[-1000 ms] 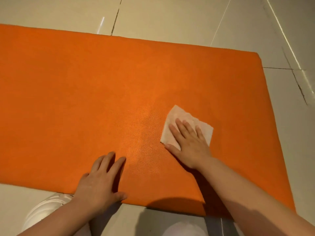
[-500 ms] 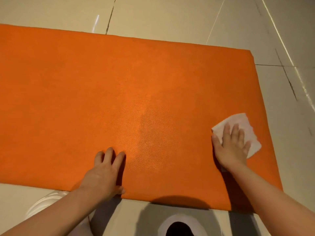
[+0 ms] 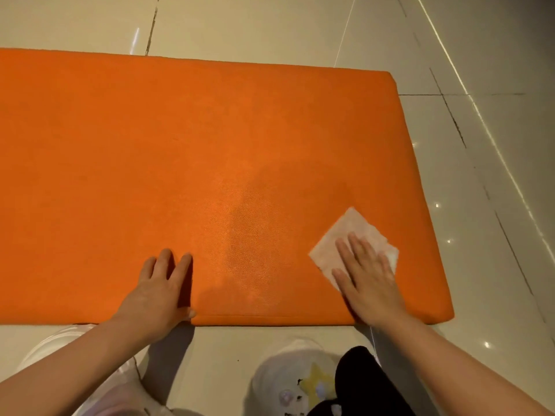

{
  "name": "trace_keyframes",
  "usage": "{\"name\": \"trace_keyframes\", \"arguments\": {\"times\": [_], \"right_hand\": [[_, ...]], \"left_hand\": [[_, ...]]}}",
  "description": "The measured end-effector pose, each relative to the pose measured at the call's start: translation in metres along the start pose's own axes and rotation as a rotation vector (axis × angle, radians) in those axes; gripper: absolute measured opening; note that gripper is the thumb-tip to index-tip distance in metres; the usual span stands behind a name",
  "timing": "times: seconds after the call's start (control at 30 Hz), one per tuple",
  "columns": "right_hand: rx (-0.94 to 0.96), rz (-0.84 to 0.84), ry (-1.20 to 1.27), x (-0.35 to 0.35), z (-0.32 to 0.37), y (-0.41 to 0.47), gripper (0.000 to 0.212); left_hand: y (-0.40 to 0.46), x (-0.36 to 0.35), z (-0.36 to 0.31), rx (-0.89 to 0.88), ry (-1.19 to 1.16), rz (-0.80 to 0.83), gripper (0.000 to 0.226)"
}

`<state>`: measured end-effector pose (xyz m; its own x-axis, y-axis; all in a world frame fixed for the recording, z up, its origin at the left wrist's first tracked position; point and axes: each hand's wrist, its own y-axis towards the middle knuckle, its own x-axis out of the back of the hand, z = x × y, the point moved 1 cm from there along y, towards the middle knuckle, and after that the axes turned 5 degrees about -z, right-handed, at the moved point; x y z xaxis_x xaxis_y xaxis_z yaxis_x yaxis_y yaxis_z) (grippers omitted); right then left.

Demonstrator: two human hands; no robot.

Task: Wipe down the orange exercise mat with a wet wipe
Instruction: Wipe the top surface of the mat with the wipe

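Tiled floor [image 3: 270,22], orange mat [image 3: 180,139] running left-right; right hand [image 3: 368,279] flat-fingered on wipe [image 3: 351,232] near right end, unwiped stretch leftward, left hand [image 3: 156,291] flat, bracing near edge.

Likely an indoor room, perhaps home or gym; cannot tell which. Glossy pale floor tiles [image 3: 495,205] with dark grout lines, lamp glints at right of frame, orange mat [image 3: 180,160] laid flat on them, slippers [image 3: 288,382] at bottom.
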<state>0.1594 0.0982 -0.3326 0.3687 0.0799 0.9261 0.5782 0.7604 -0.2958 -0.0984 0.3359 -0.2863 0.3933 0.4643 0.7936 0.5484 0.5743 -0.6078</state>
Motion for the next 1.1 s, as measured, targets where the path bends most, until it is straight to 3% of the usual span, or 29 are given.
{"name": "trace_keyframes", "arguments": {"times": [0.1, 0.2, 0.23, 0.3, 0.37, 0.47, 0.77, 0.9, 1.03, 1.1], "right_hand": [[-0.283, -0.042, 0.013, 0.008, -0.077, -0.035, 0.07], [-0.344, 0.007, -0.024, 0.006, -0.101, -0.06, 0.075], [-0.297, 0.007, -0.039, -0.001, -0.1, -0.063, 0.081], [-0.249, 0.008, -0.103, -0.013, -0.091, -0.061, 0.069], [-0.429, -0.053, -0.01, -0.013, -0.081, -0.057, 0.069], [-0.527, -0.19, 0.179, -0.012, -0.078, -0.052, 0.078], [-0.634, -0.144, 0.314, 0.002, -0.073, -0.044, 0.08], [-0.73, -0.218, 0.425, 0.025, -0.069, -0.035, 0.059], [-0.914, -0.351, 0.59, 0.089, -0.054, -0.03, 0.019], [-0.876, -0.338, 0.561, 0.123, -0.045, -0.035, 0.025]], "left_hand": [[0.003, -0.002, 0.001, 0.005, -0.027, 0.003, 0.104], [0.005, -0.001, 0.001, 0.015, -0.03, 0.007, 0.105], [0.005, -0.001, 0.001, 0.019, -0.027, 0.009, 0.105], [0.005, 0.0, 0.001, 0.029, -0.02, 0.018, 0.104], [0.004, 0.001, 0.001, 0.032, -0.005, 0.027, 0.103], [0.005, 0.001, -0.001, 0.035, 0.058, 0.053, 0.103], [0.013, 0.018, -0.013, 0.002, 0.223, 0.057, 0.092], [0.01, 0.021, -0.014, 0.014, 0.249, 0.046, 0.093], [-0.001, 0.031, -0.016, 0.015, 0.118, 0.071, 0.088], [-0.01, 0.04, -0.014, -0.008, 0.006, 0.08, 0.086]]}}
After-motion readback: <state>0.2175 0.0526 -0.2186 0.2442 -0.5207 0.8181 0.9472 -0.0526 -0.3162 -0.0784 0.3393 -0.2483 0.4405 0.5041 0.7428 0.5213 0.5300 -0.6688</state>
